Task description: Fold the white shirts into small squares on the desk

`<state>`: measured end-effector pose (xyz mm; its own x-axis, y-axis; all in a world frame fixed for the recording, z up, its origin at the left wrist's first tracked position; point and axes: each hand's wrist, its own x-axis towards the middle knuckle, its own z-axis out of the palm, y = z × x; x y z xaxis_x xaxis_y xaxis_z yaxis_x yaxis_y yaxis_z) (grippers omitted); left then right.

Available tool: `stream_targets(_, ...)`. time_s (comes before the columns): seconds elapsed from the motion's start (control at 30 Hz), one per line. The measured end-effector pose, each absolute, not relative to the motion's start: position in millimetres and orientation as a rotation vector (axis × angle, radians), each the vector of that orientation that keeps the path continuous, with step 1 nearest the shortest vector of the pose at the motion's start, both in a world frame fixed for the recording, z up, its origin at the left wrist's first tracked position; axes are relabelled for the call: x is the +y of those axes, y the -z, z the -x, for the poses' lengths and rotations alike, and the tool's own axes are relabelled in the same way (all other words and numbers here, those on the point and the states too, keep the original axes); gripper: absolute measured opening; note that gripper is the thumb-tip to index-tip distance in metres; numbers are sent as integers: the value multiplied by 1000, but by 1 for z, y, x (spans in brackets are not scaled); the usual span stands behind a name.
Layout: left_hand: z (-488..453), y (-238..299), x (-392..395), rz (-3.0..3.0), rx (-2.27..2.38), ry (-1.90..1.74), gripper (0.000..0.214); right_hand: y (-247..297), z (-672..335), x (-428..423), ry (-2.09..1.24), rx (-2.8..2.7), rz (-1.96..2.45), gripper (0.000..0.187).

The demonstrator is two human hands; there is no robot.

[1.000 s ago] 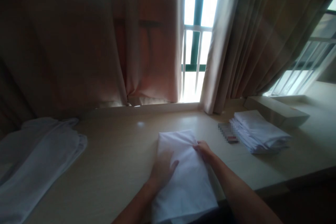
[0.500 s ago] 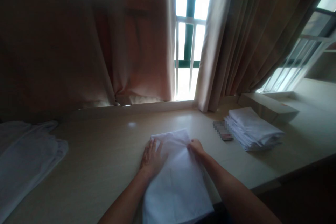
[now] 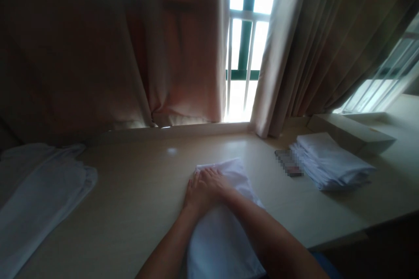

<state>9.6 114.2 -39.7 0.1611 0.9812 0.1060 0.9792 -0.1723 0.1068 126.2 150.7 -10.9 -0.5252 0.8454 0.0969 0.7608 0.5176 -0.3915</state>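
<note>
A white folded cloth (image 3: 219,239), perhaps a garment, lies lengthwise on the light table in front of me. My left hand (image 3: 195,194) rests flat along its left edge near the far end, fingers stretched out and partly covered by the other hand. My right hand (image 3: 214,183) has crossed over to that side and lies flat on the cloth, its fingers spread beside and partly over the left hand. Neither hand grips anything that I can see. The cloth's far right corner sticks out past my right hand.
A stack of folded white cloths (image 3: 334,161) sits on the right, beside a small blurred-out flat item (image 3: 290,163). Behind it is a long pale box (image 3: 353,133). Loose white cloth (image 3: 46,196) lies at left. Curtains (image 3: 193,65) hang at the table's back edge.
My right hand has left the cloth's right edge, moving left to lie flat next to my left hand. The left hand stays on the left edge. The view has shifted slightly.
</note>
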Motion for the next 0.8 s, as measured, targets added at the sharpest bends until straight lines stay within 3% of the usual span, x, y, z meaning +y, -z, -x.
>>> stream_targets(0.37, -10, 41, 113, -2375, 2041, -302, 72, 21, -135, 153, -440, -2447, 1389, 67)
stream_targets(0.8, -11, 51, 115, -2357, 2070, -283, 87, 32, -223, 169, -330, -2073, 2059, 69)
